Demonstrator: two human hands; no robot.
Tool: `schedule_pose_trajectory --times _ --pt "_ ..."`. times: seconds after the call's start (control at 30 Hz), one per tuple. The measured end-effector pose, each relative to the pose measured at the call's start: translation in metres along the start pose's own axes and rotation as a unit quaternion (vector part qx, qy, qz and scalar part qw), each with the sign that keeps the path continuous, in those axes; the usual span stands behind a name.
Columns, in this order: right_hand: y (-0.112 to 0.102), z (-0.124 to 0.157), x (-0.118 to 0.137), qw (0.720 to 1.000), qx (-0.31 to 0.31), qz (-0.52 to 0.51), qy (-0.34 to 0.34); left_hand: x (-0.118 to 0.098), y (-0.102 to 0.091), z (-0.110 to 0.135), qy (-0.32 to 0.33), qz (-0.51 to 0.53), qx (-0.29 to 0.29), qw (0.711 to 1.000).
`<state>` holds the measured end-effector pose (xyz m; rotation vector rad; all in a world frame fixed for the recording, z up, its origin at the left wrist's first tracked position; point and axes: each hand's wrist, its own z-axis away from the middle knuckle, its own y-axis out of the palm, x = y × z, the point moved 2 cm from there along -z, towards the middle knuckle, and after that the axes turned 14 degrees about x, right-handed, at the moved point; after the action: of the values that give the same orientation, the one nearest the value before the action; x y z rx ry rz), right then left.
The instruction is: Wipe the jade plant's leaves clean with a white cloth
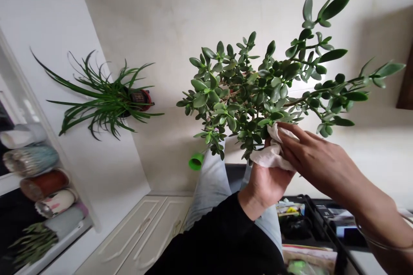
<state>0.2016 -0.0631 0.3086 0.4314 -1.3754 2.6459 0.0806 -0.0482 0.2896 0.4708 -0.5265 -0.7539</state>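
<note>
A jade plant (245,90) with thick green leaves and long branches fills the middle of the head view. At its lower right edge, my right hand (309,152) presses a crumpled white cloth (271,157) among the leaves, its fingers bent over the top. My left hand (267,184), coming out of a black sleeve, is closed around the same cloth from below. Cloth and leaves cover most of its fingers. Whether a leaf lies inside the cloth is hidden.
A potted spider plant (138,99) stands at left. Several pots and vases (38,161) line a ledge at far left. A green cup (196,161) is beside my jeans-clad leg (211,176). White cabinet doors (142,232) and a black rack (325,223) with assorted items lie below.
</note>
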Motion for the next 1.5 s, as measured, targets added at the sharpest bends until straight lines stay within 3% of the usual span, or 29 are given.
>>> schedule_pose_trajectory --times 0.23,0.47,0.77,0.97,1.27,1.5 --pt "-0.002 -0.01 0.001 0.999 0.021 -0.043 0.006 -0.001 -0.002 -0.002 0.036 -0.05 -0.005 0.998" --pt "-0.006 -0.016 0.0 0.975 0.041 -0.217 0.012 0.001 -0.004 -0.003 0.032 -0.026 0.009 0.999" --pt "-0.008 -0.024 0.003 0.982 0.076 -0.171 0.017 -0.001 -0.007 -0.004 0.047 -0.036 0.009 0.998" --pt "-0.009 -0.02 0.004 0.971 0.072 -0.224 0.033 0.0 -0.007 -0.002 0.034 -0.036 -0.021 0.999" --pt "-0.011 -0.005 0.011 0.952 0.075 -0.296 0.028 -0.004 -0.007 -0.001 0.029 -0.025 0.02 0.999" --pt "-0.017 0.014 0.007 0.95 0.018 -0.306 0.056 0.0 -0.006 0.003 0.045 -0.041 0.061 0.996"
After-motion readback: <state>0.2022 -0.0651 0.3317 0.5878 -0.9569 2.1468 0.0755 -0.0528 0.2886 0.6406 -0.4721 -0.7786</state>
